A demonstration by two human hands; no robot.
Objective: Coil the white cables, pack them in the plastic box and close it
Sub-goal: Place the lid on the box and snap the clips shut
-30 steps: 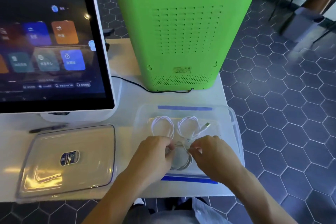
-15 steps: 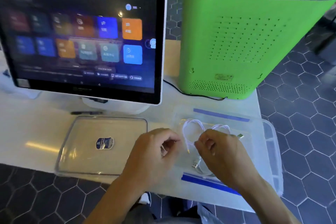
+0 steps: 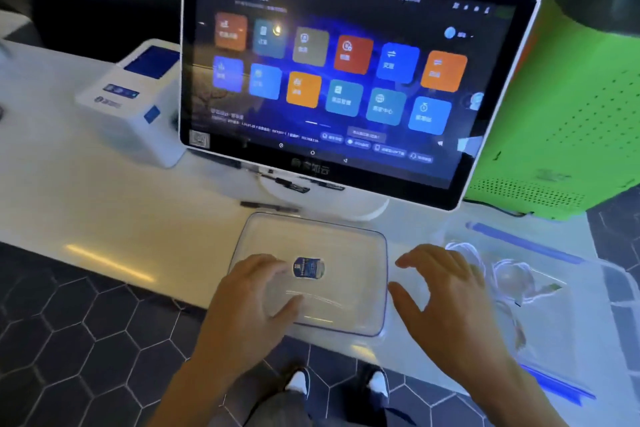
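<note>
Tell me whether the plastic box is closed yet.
Not closed. The lid lies flat on the table, left of the box. The cables lie in the open box. Both hands reach toward the lid.

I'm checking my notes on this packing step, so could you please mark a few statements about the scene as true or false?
1. The lid lies on the table, apart from the box. True.
2. The left hand grips a cable. False: it is open and rests on the lid.
3. The cables lie coiled in the box. True.
4. The box is closed. False: it stands open, with the lid beside it.
5. The right hand is open, fingers spread, between lid and box. True.
6. The pen lies inside the box. False: it lies on the table in front of the screen.
</note>
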